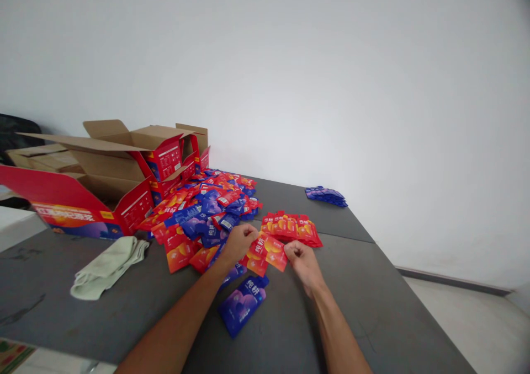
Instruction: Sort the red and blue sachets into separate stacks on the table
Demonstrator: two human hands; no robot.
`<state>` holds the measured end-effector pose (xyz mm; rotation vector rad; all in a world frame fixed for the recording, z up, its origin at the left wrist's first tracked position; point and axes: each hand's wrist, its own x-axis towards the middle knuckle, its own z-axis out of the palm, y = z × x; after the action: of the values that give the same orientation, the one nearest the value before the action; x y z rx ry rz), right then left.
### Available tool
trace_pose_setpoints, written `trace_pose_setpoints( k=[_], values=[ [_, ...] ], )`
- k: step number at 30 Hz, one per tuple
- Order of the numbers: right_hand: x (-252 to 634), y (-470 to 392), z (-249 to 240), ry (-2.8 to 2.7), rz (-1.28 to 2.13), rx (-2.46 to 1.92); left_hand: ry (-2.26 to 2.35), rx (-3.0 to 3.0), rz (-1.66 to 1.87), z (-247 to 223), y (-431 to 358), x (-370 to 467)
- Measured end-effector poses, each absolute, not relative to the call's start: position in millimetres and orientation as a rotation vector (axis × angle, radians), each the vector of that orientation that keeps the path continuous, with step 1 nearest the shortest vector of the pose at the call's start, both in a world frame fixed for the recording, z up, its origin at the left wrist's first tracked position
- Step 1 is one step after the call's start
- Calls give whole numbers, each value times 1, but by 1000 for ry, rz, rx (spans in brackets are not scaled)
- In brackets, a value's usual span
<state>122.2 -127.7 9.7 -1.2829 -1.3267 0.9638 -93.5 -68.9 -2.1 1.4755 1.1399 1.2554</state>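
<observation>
Red-orange pouches (pixel 273 250) with white lettering, at least two of them overlapping, are spread between my hands just above the dark table. My left hand (pixel 240 245) is closed in a pinch at their upper left. At their right edge, the thumb and fingers of my right hand (pixel 304 262) are closed on a pouch. Just beyond lies an overlapping row of red pouches (pixel 292 228). A single blue-purple pouch (pixel 243 306) lies flat nearer to me. To the left spreads a mixed heap of red and blue pouches (pixel 207 208), partly hidden by my left hand.
Open red cardboard boxes (pixel 132 206) stand at the left, behind a folded pale green cloth (pixel 110 266). A row of blue pouches (pixel 326 196) lies at the table's far right. The dark table (pixel 351 297) meets a white wall at the back.
</observation>
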Motion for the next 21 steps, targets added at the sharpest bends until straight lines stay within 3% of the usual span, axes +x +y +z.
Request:
trace_pose_setpoints(
  k=[7, 13, 21],
  values=[
    [132, -113, -11, -958, 918, -1238, 1082, 1010, 1207, -6, -86, -50],
    [134, -105, -19, -825, 903, -1133, 1001, 1385, 1229, -10, -71, 0],
    [166, -85, -33, -1106, 415, -1492, 1175, 1625, 1208, 2, -35, 47]
  ],
)
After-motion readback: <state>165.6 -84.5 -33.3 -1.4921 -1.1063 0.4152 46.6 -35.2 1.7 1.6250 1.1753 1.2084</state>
